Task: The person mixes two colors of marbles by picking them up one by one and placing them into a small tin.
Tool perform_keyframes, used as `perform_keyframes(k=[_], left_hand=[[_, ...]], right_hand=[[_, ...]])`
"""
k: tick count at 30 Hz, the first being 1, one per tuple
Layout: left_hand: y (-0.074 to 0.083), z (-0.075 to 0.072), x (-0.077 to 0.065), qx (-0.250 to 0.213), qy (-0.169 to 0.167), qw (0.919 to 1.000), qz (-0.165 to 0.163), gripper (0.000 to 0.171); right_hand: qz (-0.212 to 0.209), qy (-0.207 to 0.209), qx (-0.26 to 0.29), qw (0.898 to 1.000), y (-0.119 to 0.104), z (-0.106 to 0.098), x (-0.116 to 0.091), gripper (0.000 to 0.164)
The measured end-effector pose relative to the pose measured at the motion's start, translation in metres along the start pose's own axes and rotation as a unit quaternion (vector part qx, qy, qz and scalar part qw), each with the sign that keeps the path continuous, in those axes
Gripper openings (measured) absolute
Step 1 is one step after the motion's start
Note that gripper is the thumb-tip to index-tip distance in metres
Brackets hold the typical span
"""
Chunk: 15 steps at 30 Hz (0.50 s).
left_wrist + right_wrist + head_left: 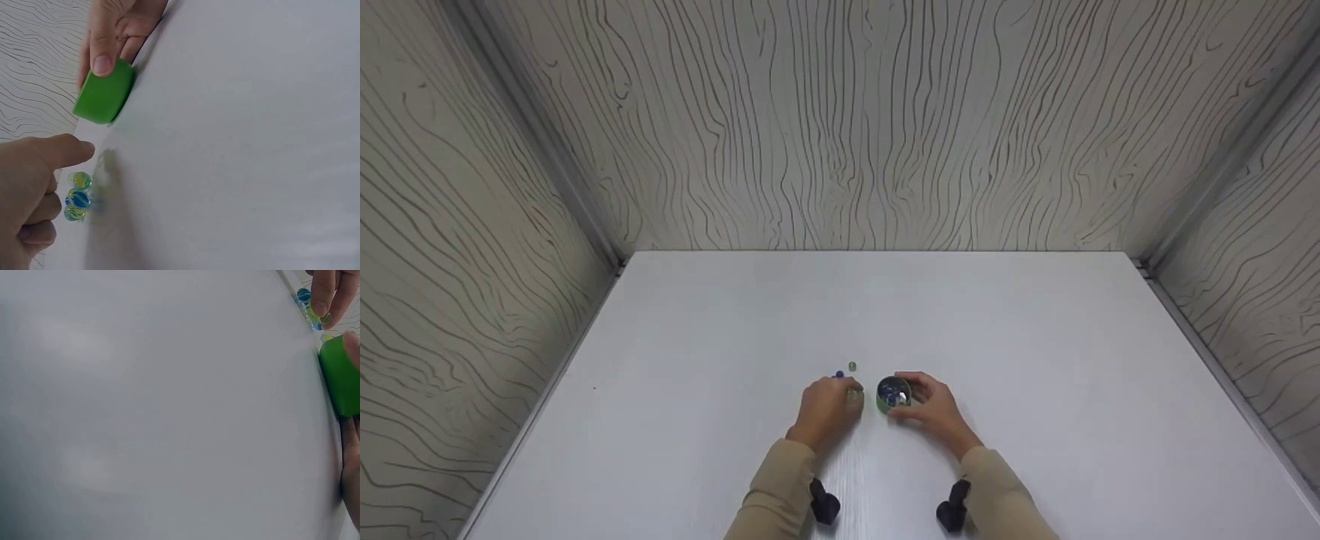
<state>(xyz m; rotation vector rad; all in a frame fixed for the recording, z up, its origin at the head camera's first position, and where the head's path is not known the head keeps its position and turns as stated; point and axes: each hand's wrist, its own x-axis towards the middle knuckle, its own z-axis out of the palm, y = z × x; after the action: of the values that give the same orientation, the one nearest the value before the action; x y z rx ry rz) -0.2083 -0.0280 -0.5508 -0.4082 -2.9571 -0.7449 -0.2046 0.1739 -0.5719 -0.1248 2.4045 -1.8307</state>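
My right hand (934, 409) holds a small green cup (105, 93), thumb on one side and fingers on the other. Inside it, seen from above, are shiny dark-blue marbles. To the left of the cup, my left hand (826, 409) is low over the table, thumb and finger together at a clear yellowish marble (325, 318) in the right wrist view. Beside its curled fingers in the left wrist view lie several glass marbles (79, 198), blue and yellow-green swirled, partly hidden.
Just beyond the left hand, a green marble (852, 366) and a blue marble (839, 373) lie on the white table (697, 322). Wood-patterned panels (840, 127) stand behind the table and along both sides.
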Motion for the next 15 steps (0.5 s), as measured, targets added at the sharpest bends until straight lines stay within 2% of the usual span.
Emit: perform_keyframes(k=[5,12,15], left_hand=[[0.0003,-0.0002,0.0001,-0.012,-0.007,0.9999,-0.005,0.019],[-0.0006,-0.0033,0.0016,-0.007,0.002,0.9996,0.028,0.019],[-0.001,-0.0032,0.0023,-0.004,0.001,0.9996,0.029,0.019]], right_hand=[[-0.005,-0.002,0.001,1.0,0.0012,-0.0004,0.0009,0.063],[-0.015,-0.014,0.014,1.0,0.001,-0.0013,0.0002,0.063],[-0.016,-0.012,0.014,1.0,0.001,-0.0013,0.0003,0.063]])
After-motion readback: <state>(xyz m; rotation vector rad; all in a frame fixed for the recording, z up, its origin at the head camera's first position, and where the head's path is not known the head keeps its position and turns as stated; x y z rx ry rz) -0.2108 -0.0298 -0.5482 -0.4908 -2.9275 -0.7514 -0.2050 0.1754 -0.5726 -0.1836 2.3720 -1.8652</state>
